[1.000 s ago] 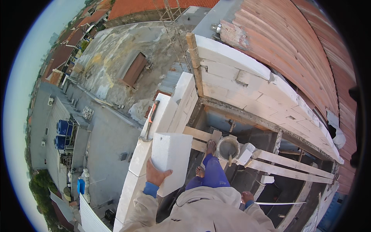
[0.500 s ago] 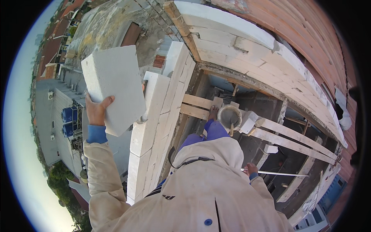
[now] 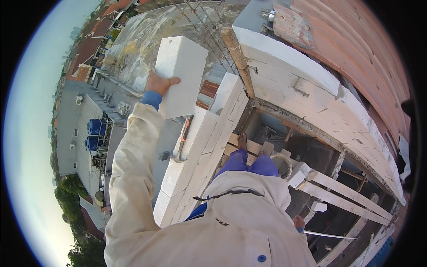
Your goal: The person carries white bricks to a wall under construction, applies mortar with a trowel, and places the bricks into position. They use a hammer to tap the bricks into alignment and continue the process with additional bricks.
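White block [image 3: 184,82] swung forward past hammer [image 3: 184,138]; left hand [image 3: 160,83] fingers clamped on it. Right hand [image 3: 299,221] fingers: can't tell. Looks like carrying; next needs steady grip.

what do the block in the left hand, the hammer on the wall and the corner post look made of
Block: probably lightweight concrete, matte white, going by its chalky faces.
Hammer: likely a metal head, from its dull grey colour; the orange-and-dark grip could be rubber or plastic.
Post: apparently bare wood, from its brown, rough-looking surface.
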A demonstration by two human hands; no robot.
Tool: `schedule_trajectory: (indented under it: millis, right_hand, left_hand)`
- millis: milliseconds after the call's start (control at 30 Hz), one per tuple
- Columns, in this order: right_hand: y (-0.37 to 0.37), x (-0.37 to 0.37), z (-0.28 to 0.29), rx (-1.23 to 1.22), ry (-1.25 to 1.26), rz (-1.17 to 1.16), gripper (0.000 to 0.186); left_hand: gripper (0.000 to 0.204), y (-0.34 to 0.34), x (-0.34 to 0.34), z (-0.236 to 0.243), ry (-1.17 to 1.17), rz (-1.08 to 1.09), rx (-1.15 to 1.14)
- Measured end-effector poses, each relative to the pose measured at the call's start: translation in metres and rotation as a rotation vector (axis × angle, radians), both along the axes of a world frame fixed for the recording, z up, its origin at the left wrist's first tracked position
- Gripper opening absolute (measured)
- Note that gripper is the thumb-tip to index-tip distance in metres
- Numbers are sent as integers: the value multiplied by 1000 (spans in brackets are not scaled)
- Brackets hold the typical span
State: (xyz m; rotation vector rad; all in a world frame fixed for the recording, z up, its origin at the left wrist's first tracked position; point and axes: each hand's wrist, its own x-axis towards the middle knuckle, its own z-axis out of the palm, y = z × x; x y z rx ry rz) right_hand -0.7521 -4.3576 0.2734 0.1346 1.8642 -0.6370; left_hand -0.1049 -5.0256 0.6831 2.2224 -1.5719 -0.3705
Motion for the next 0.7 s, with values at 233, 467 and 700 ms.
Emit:
schedule_trajectory:
  millis: [233,467,700]
  right_hand:
    - [86,34,-104,-258,696,1441,25]
    - [-3,93,-66,-118,191,439,30]
    - [-85,156,23,7,-16,-60,31]
  left_hand:
    - [115,-36,-5,-38,-17,-36,102]
    - [112,-78,4,-88,-48,-93,148]
    - [111,-107,1,-124,-65,-191,122]
